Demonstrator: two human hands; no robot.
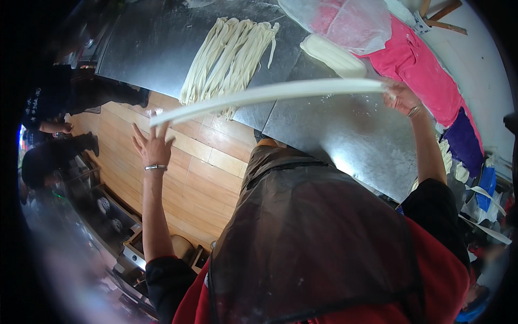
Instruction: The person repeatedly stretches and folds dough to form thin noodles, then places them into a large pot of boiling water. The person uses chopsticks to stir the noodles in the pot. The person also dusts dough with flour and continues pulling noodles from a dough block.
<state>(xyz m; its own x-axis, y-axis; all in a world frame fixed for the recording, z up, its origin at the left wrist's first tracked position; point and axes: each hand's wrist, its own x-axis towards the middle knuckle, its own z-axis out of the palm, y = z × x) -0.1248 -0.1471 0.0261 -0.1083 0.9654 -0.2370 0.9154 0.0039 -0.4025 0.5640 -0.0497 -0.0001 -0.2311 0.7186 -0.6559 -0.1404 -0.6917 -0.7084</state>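
Hands were well apart: the left hand (155,144), fingers spread, met one end of a blurred pale dough strip (270,93), though whether it gripped could not be told; the right hand (402,98) was clamped on the other end. The strip arched in the air across the near edge of the worktop (329,129). Flat dough strands (229,59) lay side by side, reaching that edge's left part. A dough slab (333,55) lay beside pink cloth (418,73) along the far edge.
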